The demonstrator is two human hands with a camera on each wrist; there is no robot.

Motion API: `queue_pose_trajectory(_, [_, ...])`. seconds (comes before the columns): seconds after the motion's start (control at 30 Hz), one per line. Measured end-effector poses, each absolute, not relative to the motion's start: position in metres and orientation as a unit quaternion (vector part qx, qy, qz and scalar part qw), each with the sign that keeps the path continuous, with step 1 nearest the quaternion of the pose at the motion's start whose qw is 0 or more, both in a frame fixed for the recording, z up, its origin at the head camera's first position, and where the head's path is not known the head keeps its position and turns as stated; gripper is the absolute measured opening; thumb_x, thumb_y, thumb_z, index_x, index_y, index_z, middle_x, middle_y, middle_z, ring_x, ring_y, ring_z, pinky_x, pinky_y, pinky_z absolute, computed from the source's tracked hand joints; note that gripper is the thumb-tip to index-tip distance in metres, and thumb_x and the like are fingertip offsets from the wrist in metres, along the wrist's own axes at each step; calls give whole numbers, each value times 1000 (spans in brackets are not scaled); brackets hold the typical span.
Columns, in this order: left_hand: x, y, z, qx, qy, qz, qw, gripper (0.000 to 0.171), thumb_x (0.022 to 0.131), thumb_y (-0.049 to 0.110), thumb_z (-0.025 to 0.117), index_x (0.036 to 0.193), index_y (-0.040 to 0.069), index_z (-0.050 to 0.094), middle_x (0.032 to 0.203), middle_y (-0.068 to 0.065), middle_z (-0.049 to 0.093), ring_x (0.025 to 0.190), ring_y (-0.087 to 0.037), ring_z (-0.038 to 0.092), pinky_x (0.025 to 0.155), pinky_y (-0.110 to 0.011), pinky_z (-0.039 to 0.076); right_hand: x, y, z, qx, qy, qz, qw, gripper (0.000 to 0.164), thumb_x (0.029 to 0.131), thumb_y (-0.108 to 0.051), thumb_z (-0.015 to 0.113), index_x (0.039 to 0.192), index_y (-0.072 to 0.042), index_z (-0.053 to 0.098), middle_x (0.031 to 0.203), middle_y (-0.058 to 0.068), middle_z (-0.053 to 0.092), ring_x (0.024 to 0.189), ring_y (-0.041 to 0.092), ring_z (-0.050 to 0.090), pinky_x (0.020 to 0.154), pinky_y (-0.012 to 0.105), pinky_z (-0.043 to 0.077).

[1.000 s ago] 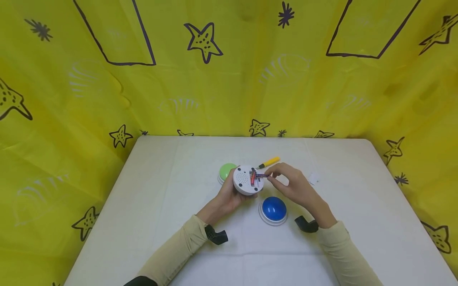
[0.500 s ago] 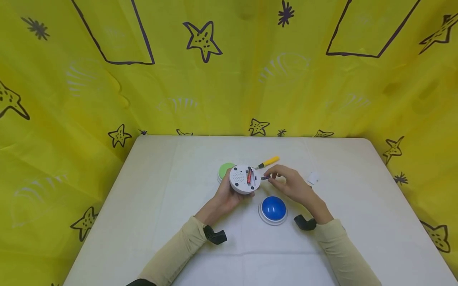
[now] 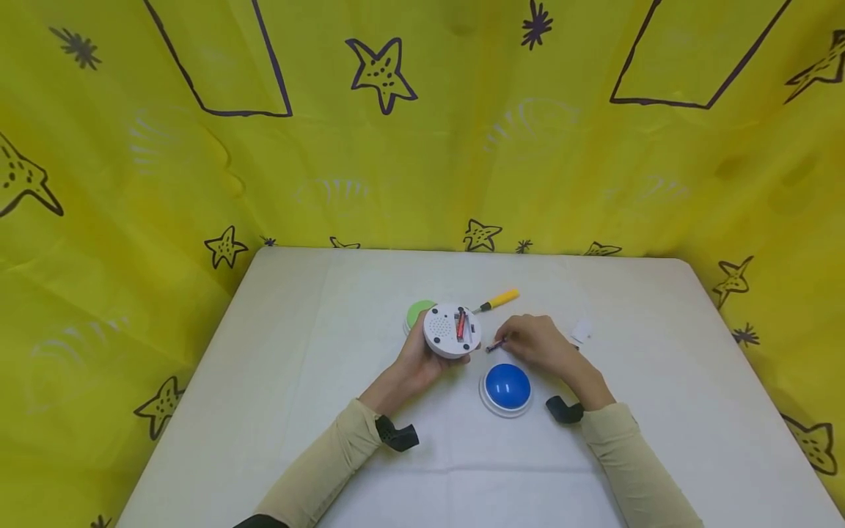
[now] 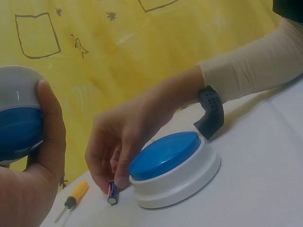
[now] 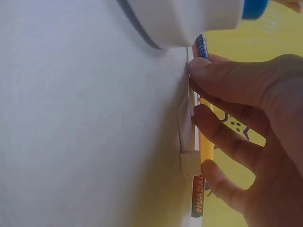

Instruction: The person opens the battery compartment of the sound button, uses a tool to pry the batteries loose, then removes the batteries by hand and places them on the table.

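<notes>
My left hand [image 3: 417, 359] grips a round push button [image 3: 441, 328] turned over, its white underside facing up and its blue dome [image 4: 21, 132] facing down. The battery compartment is uncovered, with a red battery [image 3: 460, 326] in it beside a bare slot. To the right, my right hand [image 3: 538, 341] pinches a dark battery [image 4: 112, 194] between thumb and fingers, low at the tabletop. Close in front of that hand stands another blue push button [image 3: 507, 386], dome up on its white base.
A green push button [image 3: 417, 312] stands behind my left hand, partly covered. The yellow-handled screwdriver [image 3: 502, 298] lies farther back. Beyond my right hand lie a small white cover [image 3: 581, 330] and another battery [image 5: 198, 198]. A yellow curtain [image 3: 422, 147] hangs behind the table.
The dark battery has come out of the compartment in my right hand, moving right and down to the tabletop. My left hand has shifted slightly left with the button.
</notes>
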State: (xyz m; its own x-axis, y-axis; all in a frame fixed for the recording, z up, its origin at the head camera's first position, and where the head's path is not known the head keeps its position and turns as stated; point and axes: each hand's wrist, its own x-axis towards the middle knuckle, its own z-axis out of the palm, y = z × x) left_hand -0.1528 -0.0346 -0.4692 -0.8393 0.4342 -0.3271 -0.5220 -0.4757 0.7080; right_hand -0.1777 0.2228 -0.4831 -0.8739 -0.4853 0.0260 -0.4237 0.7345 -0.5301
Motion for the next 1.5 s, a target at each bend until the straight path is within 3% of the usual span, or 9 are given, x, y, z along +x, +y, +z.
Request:
queue_pose_trajectory(0.23, [-152,-33,-468,-59,424,859,281,60,109,49,24,160,20,37,161,-24,44,114,-38,66,73,-31,59,-178,221,-484,-234,944,-225,49,14,95,-13,75,105,-21,77,105,-4,75,106,22,64,100,54,43])
queue_pose_trajectory(0.83, [-148,-31,-468,-65,427,857,283,61,108,50,25,159,20,39,160,-21,47,110,-34,68,74,-32,60,-174,222,-482,-235,945,-221,54,16,95,-10,74,108,-20,78,108,-1,76,112,27,65,102,60,44])
queue_pose_trajectory(1.07, [-144,-28,-468,-66,448,850,269,61,108,52,25,159,21,38,159,-20,48,113,-28,66,76,-34,60,-170,222,-479,-223,940,-254,50,19,99,-12,69,115,-20,75,110,-2,74,110,24,64,102,55,48])
queue_pose_trajectory(1.27, [-139,-25,-470,-61,469,845,250,61,108,52,27,159,19,38,158,-19,50,119,-28,65,84,-40,61,-160,215,-467,-201,911,-358,26,23,102,-11,66,124,-15,71,122,4,72,113,27,65,102,55,54])
queue_pose_trajectory(1.5, [-134,-20,-472,-61,478,849,216,65,109,54,27,158,13,39,157,-22,49,125,-28,65,95,-51,60,-143,199,-450,-181,877,-443,-26,24,105,-14,62,129,-16,68,129,3,70,112,19,63,98,35,57])
